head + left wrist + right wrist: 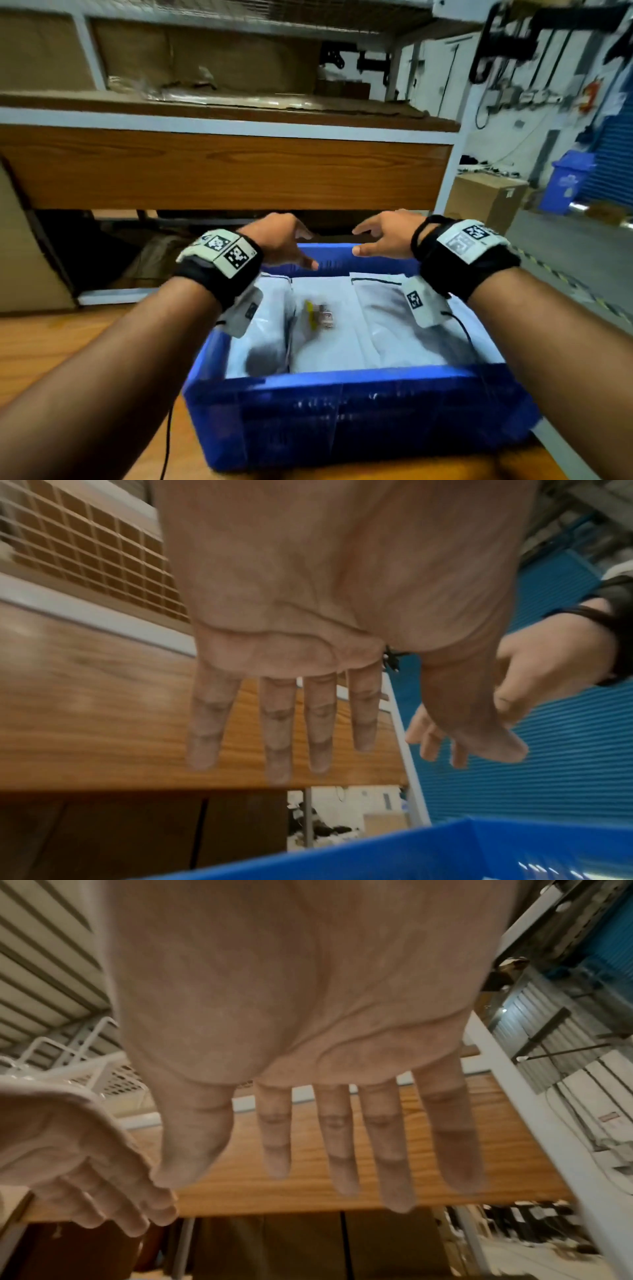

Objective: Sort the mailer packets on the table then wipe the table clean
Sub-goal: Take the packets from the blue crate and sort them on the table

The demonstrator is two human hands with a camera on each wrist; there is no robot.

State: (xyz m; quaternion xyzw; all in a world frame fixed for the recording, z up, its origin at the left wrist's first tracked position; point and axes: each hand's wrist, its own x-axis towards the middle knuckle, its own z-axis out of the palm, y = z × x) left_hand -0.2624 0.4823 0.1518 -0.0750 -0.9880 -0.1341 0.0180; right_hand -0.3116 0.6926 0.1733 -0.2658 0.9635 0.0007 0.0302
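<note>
Both hands empty: left hand [281,240] and right hand [383,236] hang palm-down, fingers [277,729] straight and spread, above the far rim of the blue bin [342,404], touching nothing. White packets [329,329] lie flat in the bin, which sits on the wood table [68,349]. Looks like sorting is at its start or between picks; next move probably drops a hand in to pinch one packet's edge, since they overlap.

Glossy plastic mailer packets [329,329], wood-grain table [85,342]
</note>
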